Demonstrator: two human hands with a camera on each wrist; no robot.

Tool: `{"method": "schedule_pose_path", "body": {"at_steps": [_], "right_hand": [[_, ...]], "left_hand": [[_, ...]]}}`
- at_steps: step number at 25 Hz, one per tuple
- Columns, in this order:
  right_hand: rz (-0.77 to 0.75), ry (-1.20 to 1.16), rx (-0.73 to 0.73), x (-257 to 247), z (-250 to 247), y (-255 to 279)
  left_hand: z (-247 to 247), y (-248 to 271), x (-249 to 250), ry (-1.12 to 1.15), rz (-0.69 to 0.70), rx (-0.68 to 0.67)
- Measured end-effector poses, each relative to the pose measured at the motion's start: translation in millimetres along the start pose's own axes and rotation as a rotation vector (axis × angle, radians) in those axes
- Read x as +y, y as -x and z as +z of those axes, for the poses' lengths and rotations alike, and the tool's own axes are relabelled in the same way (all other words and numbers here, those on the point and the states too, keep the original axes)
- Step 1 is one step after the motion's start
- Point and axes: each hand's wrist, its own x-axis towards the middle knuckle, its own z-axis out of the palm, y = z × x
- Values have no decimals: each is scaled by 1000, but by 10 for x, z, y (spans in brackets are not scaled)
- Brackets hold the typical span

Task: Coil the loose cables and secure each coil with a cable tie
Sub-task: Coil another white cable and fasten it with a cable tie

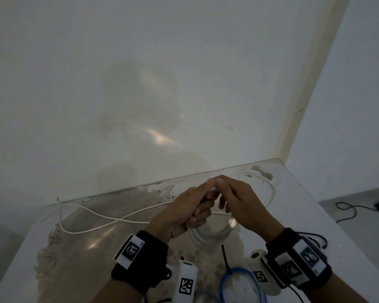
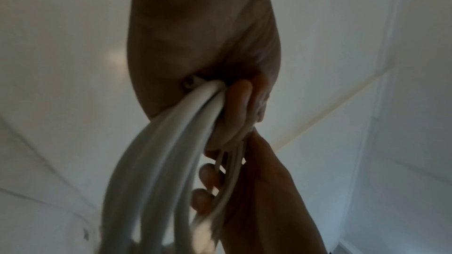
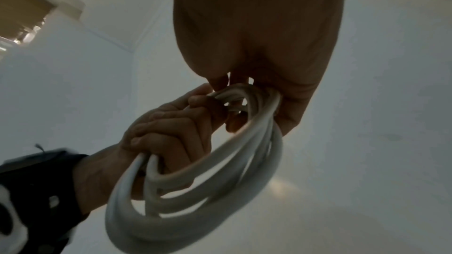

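Left hand point(image 1: 185, 212) fisted around white cable point(image 3: 195, 190) loops to hold the coil; right hand point(image 1: 239, 202) pinched the next turn just above that grip.

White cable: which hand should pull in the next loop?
Probably the right hand. The left hand grips the coil, so it is busy; loose white cable lies nearer the right.

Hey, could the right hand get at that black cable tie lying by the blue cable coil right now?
Probably not yet. The right hand and left hand both grip the white cable coil. The black cable tie lies uncovered on the table beside the blue cable coil, so only the grip hinders it.
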Motion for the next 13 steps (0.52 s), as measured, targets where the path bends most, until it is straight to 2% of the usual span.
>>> {"method": "schedule_pose_path", "body": {"at_steps": [3, 6, 8, 11, 13], "right_hand": [[22, -10, 138, 39, 15, -11], [221, -169, 347, 166, 39, 7], [309, -281, 360, 229, 54, 84], [271, -218, 305, 271, 73, 212], [280, -161, 354, 311, 103, 259]], "left_hand": [[64, -54, -15, -115, 88, 126], [88, -113, -64, -160, 134, 268], [106, -156, -128, -104, 119, 294], [155, -236, -212, -39, 89, 315], [209, -275, -267, 24, 85, 325]]}}
